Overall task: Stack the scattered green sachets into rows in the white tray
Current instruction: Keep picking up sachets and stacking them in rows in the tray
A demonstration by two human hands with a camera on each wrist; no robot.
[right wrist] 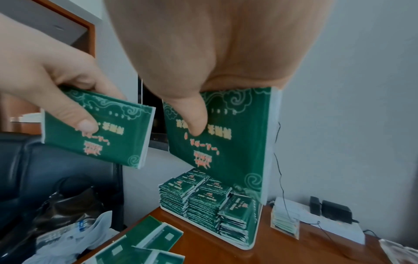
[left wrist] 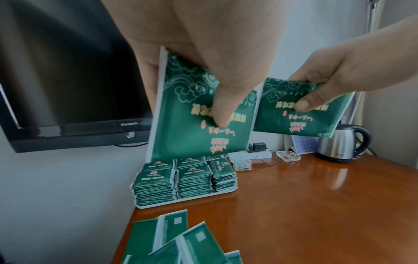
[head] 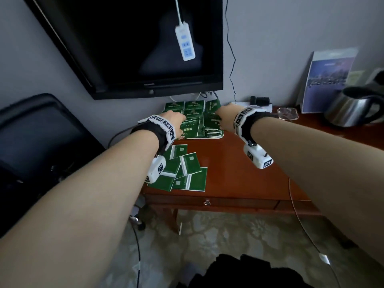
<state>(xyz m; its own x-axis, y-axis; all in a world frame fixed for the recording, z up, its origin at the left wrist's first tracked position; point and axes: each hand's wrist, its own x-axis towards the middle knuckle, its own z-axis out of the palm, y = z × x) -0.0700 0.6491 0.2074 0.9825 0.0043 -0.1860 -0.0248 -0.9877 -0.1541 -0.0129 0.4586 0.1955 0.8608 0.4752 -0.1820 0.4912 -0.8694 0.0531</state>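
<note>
The wooden table point(head: 239, 175) carries the whole job, and most of it looks done: the white tray point(left wrist: 181, 201) at the back left corner, against the wall, already holds tall stacks of green sachets point(left wrist: 194, 180) set in neat rows, roughly three across and at least two deep as far as the wrist views show. What remains is a small loose heap of scattered sachets point(head: 182, 169) lying plain side up and overlapping near the front left edge, well apart from the tray; I count about five or six, though the arm hides part of the heap. Over the tray hover both hands, each with one more piece. The left hand point(left wrist: 203, 53) pinches the left-hand sachet point(left wrist: 199, 125) between thumb and curled fingers, printed face toward the wrist camera, hanging just above the stacks. The right hand point(right wrist: 203, 62) pinches the right-hand sachet point(right wrist: 226, 142) the same way, thumb pressed on its face, above the right side of the tray. Neither sachet touches the stacks yet, so I judge these two are about to be laid on top, and then the front heap is all that is left.
</note>
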